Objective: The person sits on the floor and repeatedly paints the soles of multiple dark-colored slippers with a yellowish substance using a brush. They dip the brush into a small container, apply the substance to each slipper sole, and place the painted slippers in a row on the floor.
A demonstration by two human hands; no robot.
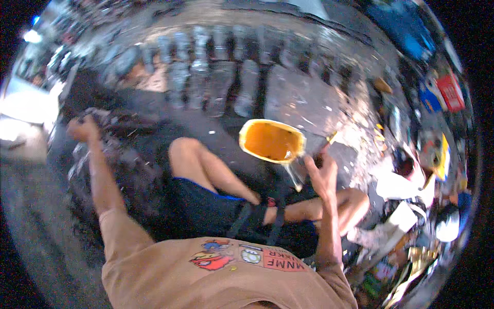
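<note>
My left hand [85, 129] reaches far out to the left, its fingers closed at the edge of a dark heap of pieces [116, 121]; what they hold is too blurred to name. To the right of my knees, my right hand [324, 172] grips a thin brush-like stick [332, 138] with a yellowish tip, pointing up and away. Just left of that hand stands a cream-yellow tub [247, 149] of amber liquid, its rim smeared. Below the tub a pale stick [296, 181] slants down toward my legs.
Grey sole-shaped pieces [247, 90] lie in rows beyond the tub. A flat grey sheet [293, 95] lies beside them. White cloth or bags [396, 180], a red and blue box [447, 92] and clutter crowd the right. A blue bundle [406, 31] is at the far right.
</note>
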